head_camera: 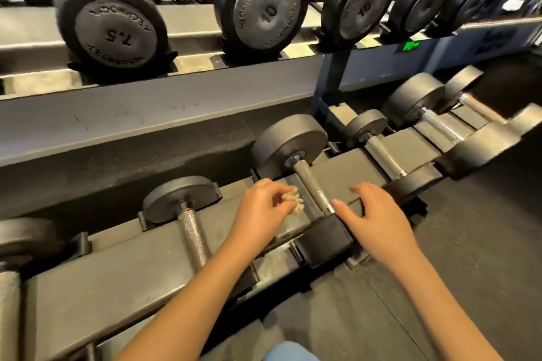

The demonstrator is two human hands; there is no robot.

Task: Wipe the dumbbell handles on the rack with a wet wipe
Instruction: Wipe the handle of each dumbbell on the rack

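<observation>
My left hand [261, 211] pinches a crumpled, off-white wet wipe [293, 199] just left of the metal handle [312, 186] of a dumbbell on the lower shelf of the rack [123, 272]. The wipe sits beside that handle, close to it; contact is unclear. My right hand [378, 220] lies with spread fingers over the rack to the right of the same handle, thumb tip next to the handle's near end, above the dumbbell's near head [325, 239]. Another knurled handle [193, 239] lies to the left, partly hidden by my left forearm.
More dumbbells line the lower shelf to the right, among them a small one [384, 155]. The upper shelf [146, 108] carries large heads marked 7.5 [113, 29] and 10 [264, 3]. Dark rubber floor [440, 287] spreads below and to the right.
</observation>
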